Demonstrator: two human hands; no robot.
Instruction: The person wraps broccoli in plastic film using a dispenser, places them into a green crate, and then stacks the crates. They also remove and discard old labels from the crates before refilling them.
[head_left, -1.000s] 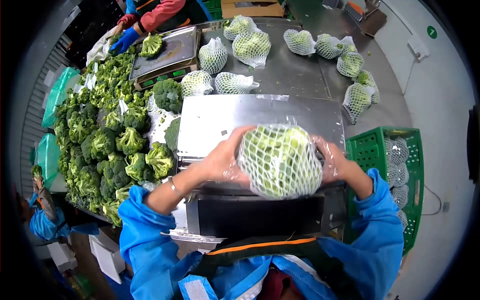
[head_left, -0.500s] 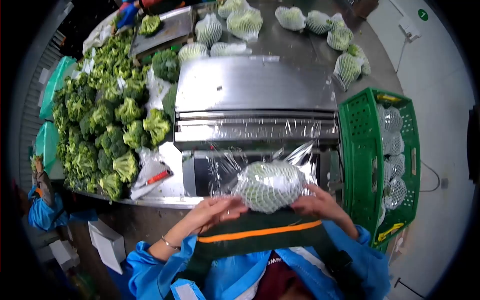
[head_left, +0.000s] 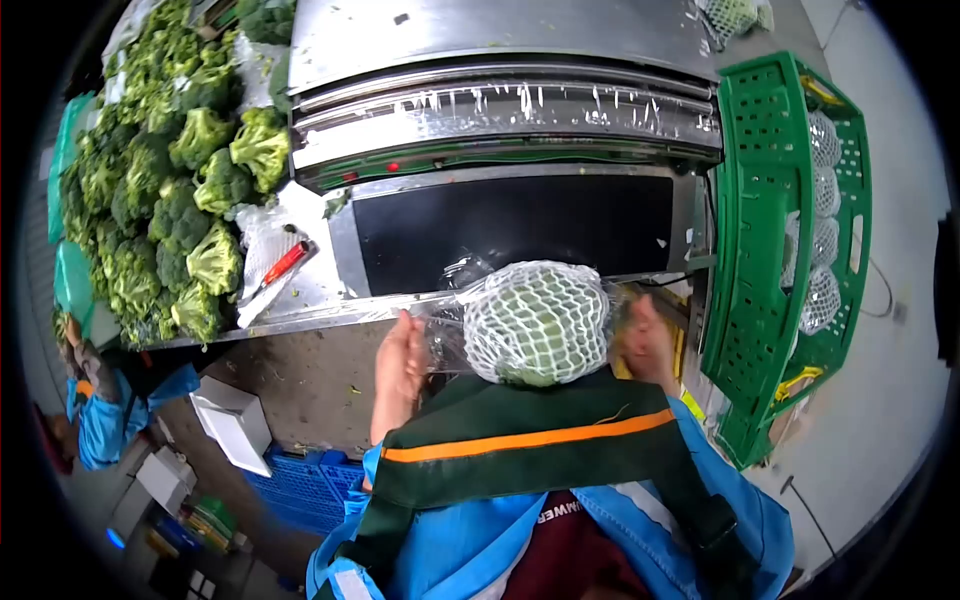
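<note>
A net-covered green vegetable head (head_left: 538, 325) is held against the dark apron, with clear film (head_left: 448, 340) pulled out at both sides. At its left, my left hand (head_left: 400, 360) has its fingers closed on the film. My right hand (head_left: 648, 340) is at the other side, fingers curled by the film's edge; it is partly blurred. Just beyond the vegetable lies the black plate (head_left: 515, 232) of the metal wrapping machine (head_left: 500, 30).
Broccoli (head_left: 150, 190) is piled at the left. A red-handled knife (head_left: 285, 262) lies on white netting. Green crates (head_left: 760, 240) with wrapped heads stand at the right. A co-worker's blue sleeve (head_left: 105, 425) shows at far left, above white boxes (head_left: 235, 420).
The netted head has come off the machine towards my body, and the film stretched to the machine is now gathered round it. My hands have spread to its sides. The view has tilted down.
</note>
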